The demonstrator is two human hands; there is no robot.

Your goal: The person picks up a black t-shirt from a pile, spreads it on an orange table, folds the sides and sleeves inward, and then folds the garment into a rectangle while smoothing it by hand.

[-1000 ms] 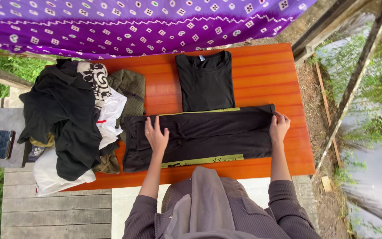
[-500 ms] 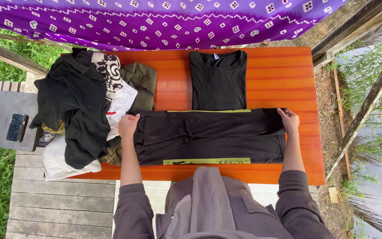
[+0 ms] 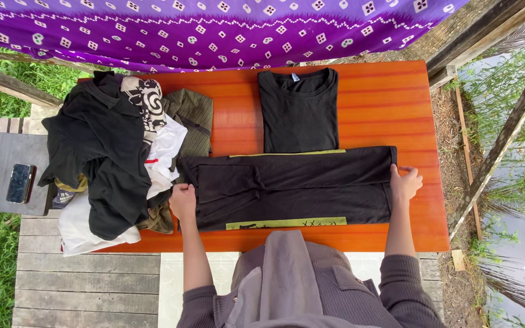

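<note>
Left hand (image 3: pixel 183 201) is closed on the black garment's (image 3: pixel 293 185) end at 9 o'clock, right hand (image 3: pixel 405 182) at 3; edges are best kept level, cloth taut on the table (image 3: pixel 378 103)

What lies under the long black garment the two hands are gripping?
A yellow-green board shows along both edges of the long black garment, lying on the orange table. Its middle is covered. Left hand and right hand grip the ends.

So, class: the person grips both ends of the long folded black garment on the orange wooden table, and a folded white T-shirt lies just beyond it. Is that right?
Not quite. The head view shows the folded T-shirt beyond the long folded black garment is black, not white. The left hand and right hand do grip its ends on the orange wooden table.
</note>
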